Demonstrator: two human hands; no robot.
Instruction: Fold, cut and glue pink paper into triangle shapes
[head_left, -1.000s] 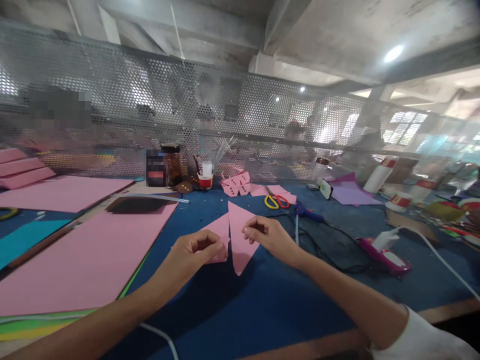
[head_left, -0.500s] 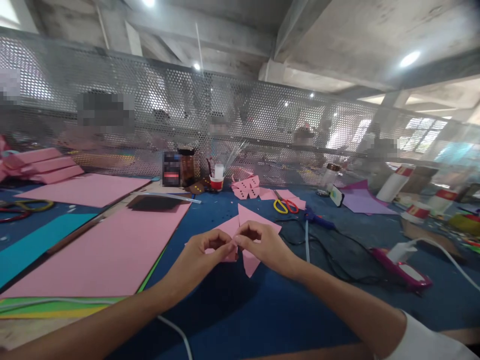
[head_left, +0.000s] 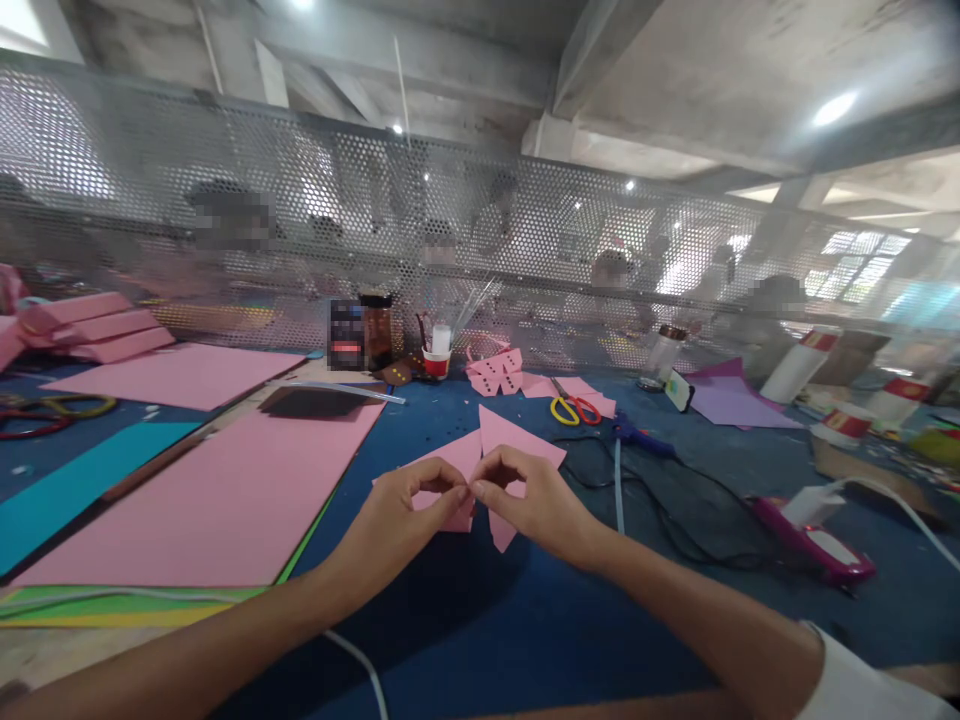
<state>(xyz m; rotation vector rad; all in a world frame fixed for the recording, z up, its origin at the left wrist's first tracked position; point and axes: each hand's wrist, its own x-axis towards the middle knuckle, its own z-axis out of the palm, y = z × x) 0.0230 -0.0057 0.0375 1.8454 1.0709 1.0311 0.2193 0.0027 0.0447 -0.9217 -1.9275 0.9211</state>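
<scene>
A pink paper butterfly shape with pointed wings is held up over the blue table. My left hand pinches it near its middle, thumb against forefinger. Right beside those fingertips, my right hand pinches the same paper from the other side. The fingers of both hands almost touch and hide the centre of the shape. Behind it lies a finished-looking pink paper butterfly with dark dots. Scissors with yellow and red handles rest on pink paper scraps.
A blue glue gun with a glue stick lies to the right, its dark cord trailing to a magenta power strip. Large pink sheets cover the left side. A red-and-white cup and jars stand before the perforated metal screen.
The view has shifted slightly. Both hands keep their pinch on the paper butterfly, with hardly any movement of the fingers.
</scene>
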